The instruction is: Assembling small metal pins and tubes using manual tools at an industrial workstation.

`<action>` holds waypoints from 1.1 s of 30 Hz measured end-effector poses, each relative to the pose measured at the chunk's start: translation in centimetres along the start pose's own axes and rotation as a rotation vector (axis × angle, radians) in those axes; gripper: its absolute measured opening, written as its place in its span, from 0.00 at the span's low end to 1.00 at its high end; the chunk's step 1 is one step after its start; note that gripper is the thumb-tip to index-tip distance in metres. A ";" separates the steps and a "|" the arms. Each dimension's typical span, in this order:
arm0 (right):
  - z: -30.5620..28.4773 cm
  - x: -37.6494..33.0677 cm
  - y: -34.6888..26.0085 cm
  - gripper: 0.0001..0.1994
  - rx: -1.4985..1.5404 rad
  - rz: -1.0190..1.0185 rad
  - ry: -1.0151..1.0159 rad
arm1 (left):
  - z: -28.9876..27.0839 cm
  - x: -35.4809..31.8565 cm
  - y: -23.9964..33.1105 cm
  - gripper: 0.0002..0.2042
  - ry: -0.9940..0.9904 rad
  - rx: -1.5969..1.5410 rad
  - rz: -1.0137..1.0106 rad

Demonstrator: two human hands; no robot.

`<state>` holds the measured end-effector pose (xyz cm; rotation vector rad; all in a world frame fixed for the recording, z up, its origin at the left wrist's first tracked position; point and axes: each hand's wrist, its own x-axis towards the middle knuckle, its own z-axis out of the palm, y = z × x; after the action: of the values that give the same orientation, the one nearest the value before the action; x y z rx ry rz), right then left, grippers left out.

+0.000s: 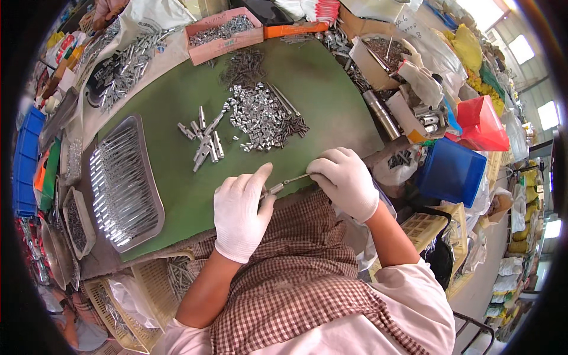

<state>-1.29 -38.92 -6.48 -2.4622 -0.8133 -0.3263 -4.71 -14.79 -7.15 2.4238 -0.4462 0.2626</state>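
Observation:
White knit gloves cover both hands. My left hand (241,208) has its thumb and fingers closed round a short silver metal fitting (276,189) at the near edge of the green table (177,216). A thin metal rod (296,178) runs from that fitting to my right hand (344,182), whose fingers pinch its far end. Beyond my hands lie several silver slotted tubes (206,142) in a loose cluster. Beside them is a heap of small silver pieces (251,115), with small dark springs (294,125) at its right and thin wire parts (242,67) behind.
On the left, a metal tray (159,206) holds rows of long silver rods. A pink box (226,36) of small parts stands at the back. At the right are a thick metal cylinder (381,114), a blue bin (452,171) and a red bin (482,125).

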 end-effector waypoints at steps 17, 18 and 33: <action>0.2 0.3 0.3 0.09 0.028 -0.032 -0.018 | -0.5 -0.7 0.0 0.32 -0.002 -0.004 -0.042; 0.3 0.3 0.3 0.09 0.029 -0.030 -0.018 | -0.5 -0.8 0.0 0.32 -0.004 -0.004 -0.042; 0.5 0.4 0.6 0.08 0.062 -0.024 -0.001 | -0.1 -0.8 0.3 0.17 0.062 0.061 -0.016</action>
<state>-0.58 -38.86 -7.03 -2.3970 -0.8418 -0.3044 -5.58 -14.80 -7.15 2.4703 -0.3969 0.3479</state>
